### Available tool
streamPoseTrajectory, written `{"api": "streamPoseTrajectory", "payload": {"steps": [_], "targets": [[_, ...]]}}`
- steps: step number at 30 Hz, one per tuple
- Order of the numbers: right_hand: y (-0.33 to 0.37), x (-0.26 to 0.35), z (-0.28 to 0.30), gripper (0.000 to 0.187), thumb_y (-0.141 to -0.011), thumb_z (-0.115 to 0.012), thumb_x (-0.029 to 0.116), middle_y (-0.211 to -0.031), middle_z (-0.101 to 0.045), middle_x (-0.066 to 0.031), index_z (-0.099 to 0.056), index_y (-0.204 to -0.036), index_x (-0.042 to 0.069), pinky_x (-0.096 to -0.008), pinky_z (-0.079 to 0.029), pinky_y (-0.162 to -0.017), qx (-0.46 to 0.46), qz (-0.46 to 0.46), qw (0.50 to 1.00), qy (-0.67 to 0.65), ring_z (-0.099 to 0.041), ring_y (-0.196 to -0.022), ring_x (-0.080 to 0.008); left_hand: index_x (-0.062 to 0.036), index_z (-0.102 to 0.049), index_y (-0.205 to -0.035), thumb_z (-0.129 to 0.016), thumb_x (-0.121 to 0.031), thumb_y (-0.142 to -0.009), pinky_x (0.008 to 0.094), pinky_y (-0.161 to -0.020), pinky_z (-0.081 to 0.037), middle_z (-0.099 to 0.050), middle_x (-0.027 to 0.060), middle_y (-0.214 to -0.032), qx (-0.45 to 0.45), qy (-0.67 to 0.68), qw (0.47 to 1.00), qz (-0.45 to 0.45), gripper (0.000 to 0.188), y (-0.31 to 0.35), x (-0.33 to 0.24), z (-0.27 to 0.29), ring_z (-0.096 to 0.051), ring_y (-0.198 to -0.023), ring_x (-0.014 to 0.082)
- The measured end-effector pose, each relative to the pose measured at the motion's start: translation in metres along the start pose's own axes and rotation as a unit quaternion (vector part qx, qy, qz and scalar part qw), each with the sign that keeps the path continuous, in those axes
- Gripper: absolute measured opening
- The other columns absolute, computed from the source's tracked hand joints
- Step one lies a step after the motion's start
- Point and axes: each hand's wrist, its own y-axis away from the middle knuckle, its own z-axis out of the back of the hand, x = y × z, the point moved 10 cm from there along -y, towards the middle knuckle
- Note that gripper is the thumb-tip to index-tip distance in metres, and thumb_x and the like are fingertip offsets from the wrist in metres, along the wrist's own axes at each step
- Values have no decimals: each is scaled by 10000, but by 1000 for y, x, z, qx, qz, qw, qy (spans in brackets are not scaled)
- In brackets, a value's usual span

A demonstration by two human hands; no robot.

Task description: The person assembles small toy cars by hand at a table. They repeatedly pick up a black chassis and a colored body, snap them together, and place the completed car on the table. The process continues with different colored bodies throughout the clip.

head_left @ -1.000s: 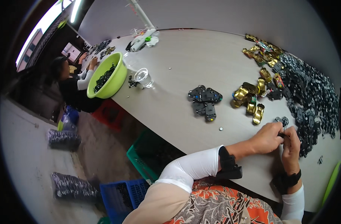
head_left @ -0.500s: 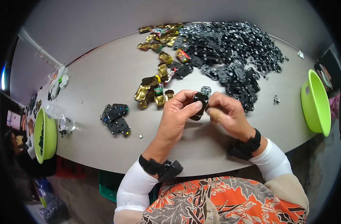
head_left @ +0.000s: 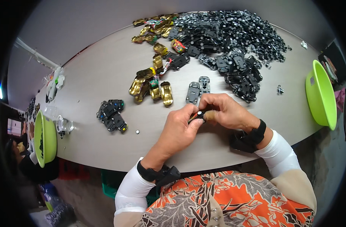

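Between my two hands is a small dark toy car [head_left: 195,116] with a touch of orange, turned so that a pale-hubbed wheel shows. My left hand [head_left: 176,128] pinches its left end with thumb and fingers. My right hand [head_left: 226,111] closes over the other end, its thumb, wrapped in a tan covering, against the car. The fingers hide most of it. Just beyond them lie two grey toy car chassis [head_left: 193,93], side by side. Gold toy car bodies [head_left: 166,93] form a loose group to the left of these.
A big heap of black chassis and wheels [head_left: 226,34] covers the back of the table. Black car bases [head_left: 112,115] sit at the left, near a loose wheel [head_left: 137,131]. Green basins stand at the right [head_left: 320,94] and left [head_left: 48,140], with clear cups [head_left: 64,124] nearby.
The toy car has been turned in my hands, so a wheel now shows. Both hands sit lower relative to the table things, uncovering the two grey chassis and a gold body.
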Motion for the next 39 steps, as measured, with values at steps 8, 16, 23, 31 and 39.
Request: {"api": "streamPoseTrajectory", "payload": {"steps": [8, 16, 23, 31, 39], "targets": [[1, 18, -39, 143, -751, -644, -14, -764, -577, -128, -537, -845, -10, -327, -453, -655, 5, 170, 983, 62, -565, -699, -238, 5, -582, -896, -585, 0, -770, 260, -598, -438, -563, 31, -680, -46, -117, 992, -7, 126, 36, -12, 28, -532, -627, 112], [-1, 36, 3, 175, -715, -619, 1, -844, -556, -108, -542, -870, 31, -377, -461, -639, -153, 221, 918, 291, -561, -761, -319, 36, -599, -966, -632, -24, -721, 378, -867, -446, -591, 170, -1087, -311, -381, 871, 24, 255, 72, 11, 221, -562, -977, 308], [-12, 32, -27, 240, -701, -655, 34, -921, -590, -44, -571, -922, 78, -328, -449, -732, -64, 246, 857, 449, -513, -881, -271, -8, -655, -989, -663, -125, -737, 382, -923, -414, -604, 188, -1087, -323, -437, 838, -48, 278, 28, -18, 182, -545, -1055, 326], [2, 32, -8, 150, -732, -641, 28, -881, -609, -42, -552, -841, 80, -381, -381, -839, -77, 293, 895, 327, -561, -925, -239, -50, -646, -877, -669, -108, -728, 408, -735, -476, -644, 123, -858, -116, -522, 844, -40, 162, -43, -10, 63, -597, -833, 304], [10, 46, 19, 139, -739, -600, -22, -904, -621, -53, -556, -841, 61, -338, -411, -807, -154, 315, 893, 284, -587, -866, -224, -22, -571, -822, -618, 40, -714, 284, -626, -479, -619, 71, -743, -199, -287, 933, -83, 133, -38, -13, 73, -609, -681, 190]]}}
